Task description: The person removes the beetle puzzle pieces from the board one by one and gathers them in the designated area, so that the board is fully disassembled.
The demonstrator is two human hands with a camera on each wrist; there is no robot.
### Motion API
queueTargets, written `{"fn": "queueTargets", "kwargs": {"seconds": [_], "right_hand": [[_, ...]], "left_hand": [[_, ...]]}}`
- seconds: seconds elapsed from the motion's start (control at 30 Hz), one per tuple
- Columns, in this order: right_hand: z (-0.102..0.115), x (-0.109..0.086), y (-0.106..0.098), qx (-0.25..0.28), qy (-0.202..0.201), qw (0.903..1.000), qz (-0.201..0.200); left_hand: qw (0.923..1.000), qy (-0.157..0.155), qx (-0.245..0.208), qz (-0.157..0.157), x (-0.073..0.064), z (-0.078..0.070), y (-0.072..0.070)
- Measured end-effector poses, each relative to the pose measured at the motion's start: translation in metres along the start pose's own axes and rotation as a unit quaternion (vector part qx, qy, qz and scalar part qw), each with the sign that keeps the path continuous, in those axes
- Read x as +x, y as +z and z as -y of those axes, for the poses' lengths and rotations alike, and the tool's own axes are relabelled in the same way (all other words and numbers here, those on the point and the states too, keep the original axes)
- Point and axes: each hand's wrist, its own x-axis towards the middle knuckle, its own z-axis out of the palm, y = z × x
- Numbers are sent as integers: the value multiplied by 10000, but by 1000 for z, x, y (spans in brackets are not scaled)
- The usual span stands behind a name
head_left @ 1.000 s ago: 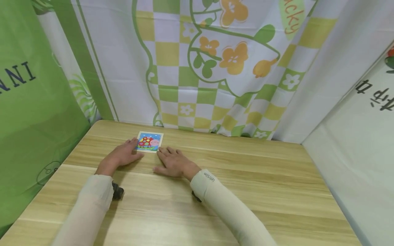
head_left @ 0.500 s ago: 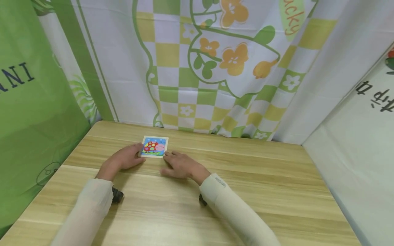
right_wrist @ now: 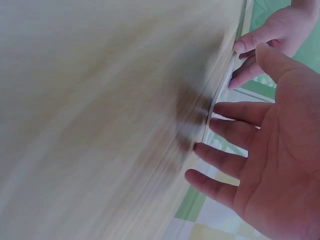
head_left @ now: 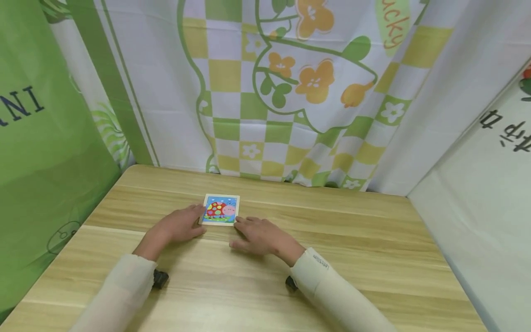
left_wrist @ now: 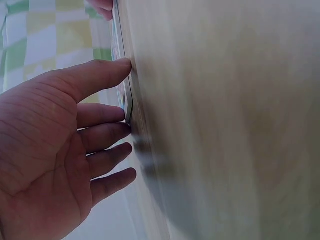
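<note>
A square ladybug picture board (head_left: 221, 210) with a pale border lies flat on the wooden table, its thin edge showing in the left wrist view. At its left side is my left hand (head_left: 182, 226), fingertips touching the edge and thumb near the lower-left corner. My right hand (head_left: 263, 236) reaches in from the right, with its fingertips at the lower-right corner. In the left wrist view the left hand (left_wrist: 60, 135) has its fingers spread and slightly bent. The right hand (right_wrist: 270, 145) likewise shows extended, separated fingers in the right wrist view.
The wood-grain table (head_left: 352, 258) extends around the board on all sides. A patterned curtain (head_left: 269, 124) hangs along its far edge. Green cloth (head_left: 50, 175) borders the left, and a white panel (head_left: 477, 207) with dark writing stands at the right.
The ladybug picture board has slid toward the person and to the right. Both hands have moved along with it, staying at its left side and lower-right corner.
</note>
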Motion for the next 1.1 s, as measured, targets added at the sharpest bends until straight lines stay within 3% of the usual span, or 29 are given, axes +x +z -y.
{"fn": "queueTargets", "kwargs": {"seconds": [0.7, 1.1], "right_hand": [[-10, -86, 5, 125, 44, 9997, 204], [-11, -111, 7, 325, 51, 9990, 295]], "left_hand": [[9961, 821, 323, 59, -12, -56, 23], [9940, 945, 521, 149, -23, -72, 28]]}}
